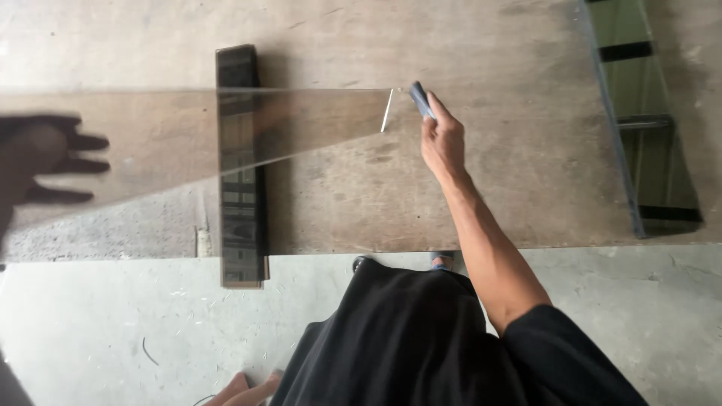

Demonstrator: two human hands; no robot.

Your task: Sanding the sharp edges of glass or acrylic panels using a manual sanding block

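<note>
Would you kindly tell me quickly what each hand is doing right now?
Left hand: open, fingers spread behind the glass sheet.
Right hand: closed around a small dark glass cutter.

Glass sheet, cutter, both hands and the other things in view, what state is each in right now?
Glass sheet: lifted, tilted above the table.
Left hand: behind the glass, fingers spread.
Right hand: shut around the cutter.
Cutter: gripped, near the sheet's corner.
Dark bar: lying flat, overhanging the table edge.
</note>
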